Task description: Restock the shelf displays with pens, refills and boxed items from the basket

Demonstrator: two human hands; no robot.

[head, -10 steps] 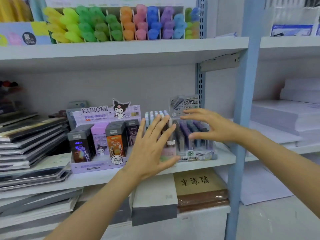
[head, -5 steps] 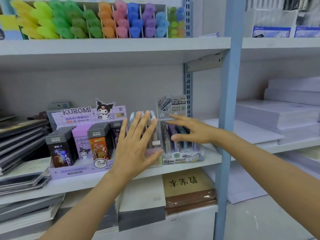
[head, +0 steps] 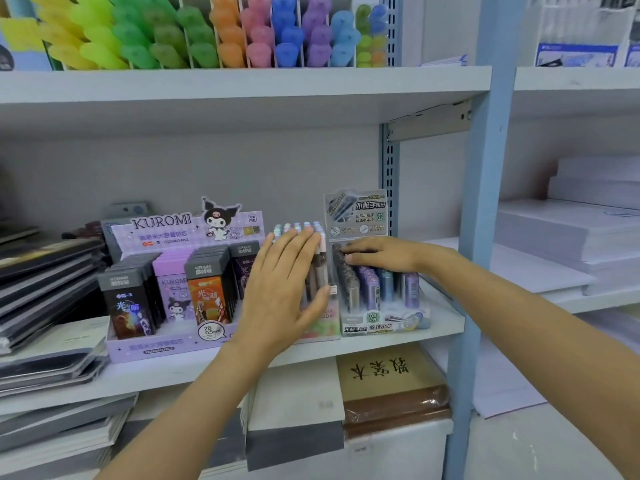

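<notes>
A: Head view: our left hand (head: 284, 292) lies flat against the pen display (head: 320, 271) on the shelf (head: 173, 375); our right hand (head: 381, 254) rests uncurled atop the refill tubes (head: 381, 285).
B: Both light and tippy, we reckon; we'd grip low, by the sides.

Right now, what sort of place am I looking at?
Most likely a stationery shop: shelves hold a Kuromi refill display, rows of coloured markers and stacks of paper.
</notes>
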